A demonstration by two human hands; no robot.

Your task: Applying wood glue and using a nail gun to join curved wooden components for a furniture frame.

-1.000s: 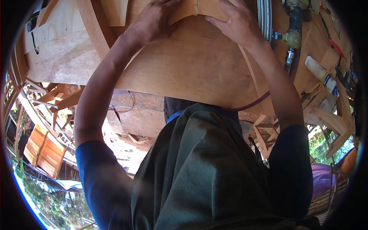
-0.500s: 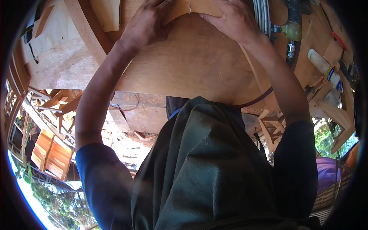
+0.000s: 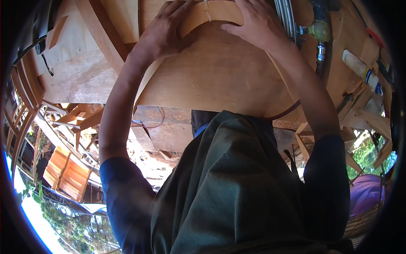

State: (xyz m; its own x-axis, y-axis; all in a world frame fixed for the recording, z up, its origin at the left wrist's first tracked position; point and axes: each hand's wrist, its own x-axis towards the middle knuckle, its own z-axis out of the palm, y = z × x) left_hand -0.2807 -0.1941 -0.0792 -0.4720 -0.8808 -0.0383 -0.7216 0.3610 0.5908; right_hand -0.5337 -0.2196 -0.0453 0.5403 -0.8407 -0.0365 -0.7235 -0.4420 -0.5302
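Note:
At the far middle of the workbench (image 3: 211, 72), a curved wooden piece (image 3: 226, 11) arches between my hands, with a joint line crossing its middle. My left hand (image 3: 163, 31) is closed round its left end, fingers over the top and thumb on the near side. My right hand (image 3: 260, 25) holds the right end, its fingers over the wood and partly cut off by the picture's edge. The right thumb points inward, just below the inner curve. The far side of the piece is out of the picture.
Metal bar clamps (image 3: 286, 19) and a pipe with a brass-coloured valve (image 3: 320, 30) stand right of my right hand. A white glue tube (image 3: 359, 67) lies farther right. Long wooden boards (image 3: 103, 34) lie at left. A dark hose (image 3: 285, 112) runs along the near edge.
The curved piece and both hands sit slightly lower in the picture, so more of the piece shows. My right thumb has come away from its inner edge. The whole view has shifted slightly.

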